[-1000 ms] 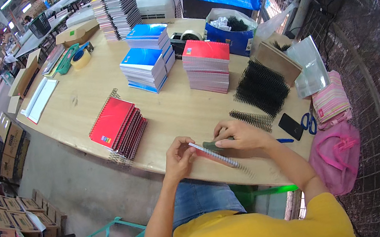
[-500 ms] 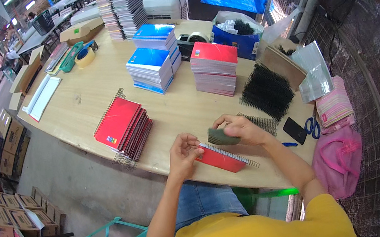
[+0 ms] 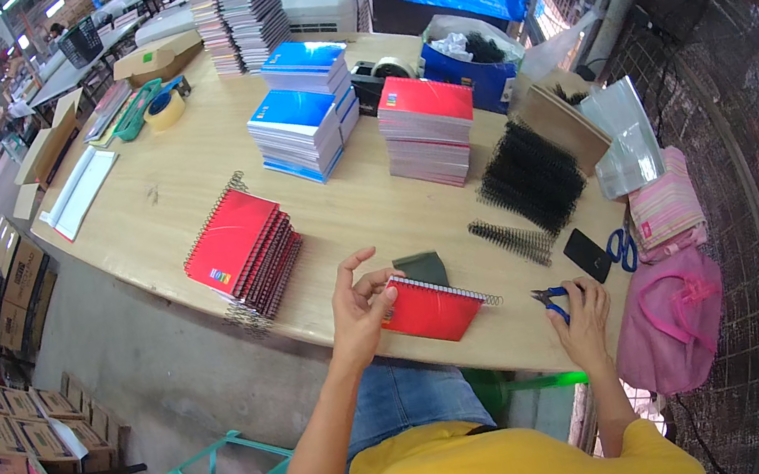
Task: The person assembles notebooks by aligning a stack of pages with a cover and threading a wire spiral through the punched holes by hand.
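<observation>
My left hand [image 3: 361,306] pinches the left end of a small red notebook [image 3: 435,311] between thumb and fingers. Along its top edge runs a wire coil, whose loose end sticks out past the right corner. Just behind the notebook lies a dark green, flat piece [image 3: 424,268], partly hidden by it. To the right, my right hand [image 3: 582,318] is closed on blue-handled pliers [image 3: 554,305], their dark jaws pointing left near the table's front edge. A stack of coil-bound red notebooks [image 3: 238,242] stands left of my left hand.
Loose wire coils [image 3: 514,242] and a bundle of black coils [image 3: 532,178] lie beyond my right hand, beside a phone [image 3: 587,255] and blue scissors [image 3: 621,249]. Blue notebook stacks [image 3: 295,130] and a red one [image 3: 427,132] stand mid-table. A pink bag [image 3: 675,327] hangs at the right edge.
My right hand has let go of the dark green piece, which now lies on the table, and moved right to grip the pliers. The notebook's front has tilted into view in my left hand.
</observation>
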`<action>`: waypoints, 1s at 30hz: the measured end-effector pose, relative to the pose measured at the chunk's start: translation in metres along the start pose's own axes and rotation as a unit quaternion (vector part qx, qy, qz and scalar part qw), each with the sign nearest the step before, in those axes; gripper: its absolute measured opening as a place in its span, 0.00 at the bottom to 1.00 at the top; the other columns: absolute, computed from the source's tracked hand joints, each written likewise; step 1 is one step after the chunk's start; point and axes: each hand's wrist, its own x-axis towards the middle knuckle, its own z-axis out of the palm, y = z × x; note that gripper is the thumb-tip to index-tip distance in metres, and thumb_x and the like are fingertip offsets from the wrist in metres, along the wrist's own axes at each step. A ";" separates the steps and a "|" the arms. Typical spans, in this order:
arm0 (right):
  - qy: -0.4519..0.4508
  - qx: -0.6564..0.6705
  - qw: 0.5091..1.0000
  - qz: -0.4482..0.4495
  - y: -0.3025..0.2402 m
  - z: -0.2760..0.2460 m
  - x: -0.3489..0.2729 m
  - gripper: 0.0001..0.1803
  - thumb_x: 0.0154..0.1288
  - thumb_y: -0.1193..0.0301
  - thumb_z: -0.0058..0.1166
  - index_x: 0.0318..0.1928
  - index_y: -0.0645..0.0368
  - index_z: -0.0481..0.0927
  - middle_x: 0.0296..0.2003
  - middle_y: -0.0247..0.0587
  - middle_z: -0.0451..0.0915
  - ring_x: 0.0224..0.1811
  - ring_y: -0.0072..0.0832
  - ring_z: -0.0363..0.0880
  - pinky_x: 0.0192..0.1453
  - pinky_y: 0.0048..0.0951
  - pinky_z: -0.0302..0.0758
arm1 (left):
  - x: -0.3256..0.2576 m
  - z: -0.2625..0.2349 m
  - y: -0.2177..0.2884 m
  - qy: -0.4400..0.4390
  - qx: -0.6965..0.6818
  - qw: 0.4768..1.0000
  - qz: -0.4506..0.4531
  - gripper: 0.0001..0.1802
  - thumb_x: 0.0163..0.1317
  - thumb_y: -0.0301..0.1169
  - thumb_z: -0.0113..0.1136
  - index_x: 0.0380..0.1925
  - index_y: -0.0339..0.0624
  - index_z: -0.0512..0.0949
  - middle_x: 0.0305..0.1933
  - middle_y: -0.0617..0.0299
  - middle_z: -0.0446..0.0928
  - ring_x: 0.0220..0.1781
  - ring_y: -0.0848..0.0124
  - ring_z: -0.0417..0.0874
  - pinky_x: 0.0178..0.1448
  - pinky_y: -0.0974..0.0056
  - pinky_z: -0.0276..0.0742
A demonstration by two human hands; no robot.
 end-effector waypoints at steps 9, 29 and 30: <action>0.071 0.253 0.948 -0.182 -0.072 -0.041 0.085 0.27 0.54 0.59 0.70 0.55 0.53 0.82 0.47 0.43 0.77 0.54 0.44 0.76 0.67 0.58 0.66 | -0.007 0.021 0.016 -0.036 0.022 0.999 -0.012 0.45 0.64 0.16 0.60 0.78 0.46 0.51 0.53 0.48 0.84 0.43 0.79 0.83 0.47 0.76 0.78; -0.139 0.105 0.918 -0.358 -0.132 -0.076 0.150 0.18 0.60 0.58 0.65 0.47 0.54 0.86 0.38 0.39 0.82 0.44 0.35 0.83 0.54 0.43 0.76 | -0.021 0.032 0.023 0.046 0.113 0.993 -0.004 0.38 0.65 0.18 0.63 0.74 0.39 0.58 0.49 0.48 0.86 0.43 0.76 0.85 0.48 0.73 0.80; -0.253 0.155 0.918 -0.264 -0.130 -0.081 0.148 0.18 0.62 0.58 0.65 0.46 0.56 0.87 0.37 0.41 0.82 0.42 0.38 0.83 0.50 0.41 0.78 | -0.020 0.035 0.018 0.052 0.146 0.988 0.015 0.34 0.65 0.19 0.63 0.71 0.39 0.63 0.49 0.51 0.86 0.43 0.77 0.84 0.47 0.73 0.79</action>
